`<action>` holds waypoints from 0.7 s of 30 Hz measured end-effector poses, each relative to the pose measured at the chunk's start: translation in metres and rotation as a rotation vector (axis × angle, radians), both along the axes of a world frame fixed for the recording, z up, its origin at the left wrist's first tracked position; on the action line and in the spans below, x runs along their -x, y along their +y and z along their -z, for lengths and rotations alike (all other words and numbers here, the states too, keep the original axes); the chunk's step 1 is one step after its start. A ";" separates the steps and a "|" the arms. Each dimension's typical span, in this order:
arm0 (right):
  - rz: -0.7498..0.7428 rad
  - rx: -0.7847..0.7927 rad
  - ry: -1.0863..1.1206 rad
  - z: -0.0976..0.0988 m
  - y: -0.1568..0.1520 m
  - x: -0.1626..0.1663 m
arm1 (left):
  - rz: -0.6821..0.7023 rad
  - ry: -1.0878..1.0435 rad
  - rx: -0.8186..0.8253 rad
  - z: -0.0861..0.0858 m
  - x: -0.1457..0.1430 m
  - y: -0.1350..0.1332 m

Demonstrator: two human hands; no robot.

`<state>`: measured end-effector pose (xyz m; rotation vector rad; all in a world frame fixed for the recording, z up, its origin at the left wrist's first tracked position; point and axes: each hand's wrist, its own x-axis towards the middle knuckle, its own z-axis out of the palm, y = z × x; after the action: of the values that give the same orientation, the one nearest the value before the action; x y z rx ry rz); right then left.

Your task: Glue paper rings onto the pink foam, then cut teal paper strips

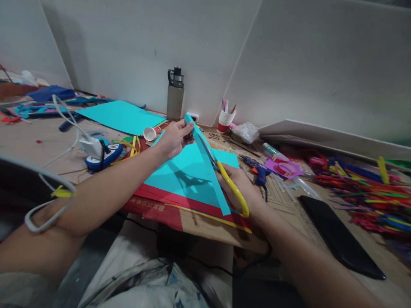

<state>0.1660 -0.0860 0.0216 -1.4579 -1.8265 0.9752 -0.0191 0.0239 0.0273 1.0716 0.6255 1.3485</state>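
Between finger and thumb, my left hand (176, 139) pinches the upper end of a narrow turquoise paper strip (210, 171), which slants down toward me. My right hand (239, 186) grips a pair of yellow-handled scissors (236, 192), partly hidden behind the handle. The scissors' blades point up and left along the strip's right edge; I cannot tell how far apart they are. Below both hands lies a turquoise sheet (173, 179) on top of a red sheet (154, 192), with a yellow edge showing at the front.
A grey bottle (175, 96) and a paper cup of pencils (226, 119) stand by the wall. To the right are a blue glue gun (258, 169), a black phone-like slab (340, 235) and colourful pipe cleaners (369, 192). At left sits a blue power strip (104, 156) with a white cable.
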 end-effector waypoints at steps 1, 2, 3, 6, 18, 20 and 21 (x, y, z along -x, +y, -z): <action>-0.008 -0.018 0.003 0.002 0.001 -0.001 | 0.000 0.002 -0.007 0.001 0.000 0.001; -0.018 -0.034 0.002 0.003 0.002 -0.001 | 0.003 0.002 -0.013 0.002 0.001 0.002; -0.026 -0.050 -0.004 0.004 0.002 -0.002 | 0.007 -0.001 -0.020 0.003 0.001 0.002; -0.049 -0.087 -0.044 0.006 0.004 -0.005 | 0.029 -0.004 -0.031 0.005 0.001 0.002; -0.053 -0.092 -0.007 0.012 0.007 -0.007 | 0.051 0.000 -0.029 0.007 -0.002 0.000; -0.049 -0.067 0.017 0.012 0.006 -0.006 | 0.052 -0.001 -0.032 0.008 -0.002 0.001; -0.049 -0.065 0.022 0.012 0.006 -0.005 | 0.053 -0.002 -0.033 0.009 -0.002 0.001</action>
<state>0.1710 -0.0804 0.0095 -1.3641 -1.8684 0.9432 -0.0173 0.0253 0.0184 1.1064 0.5714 1.3179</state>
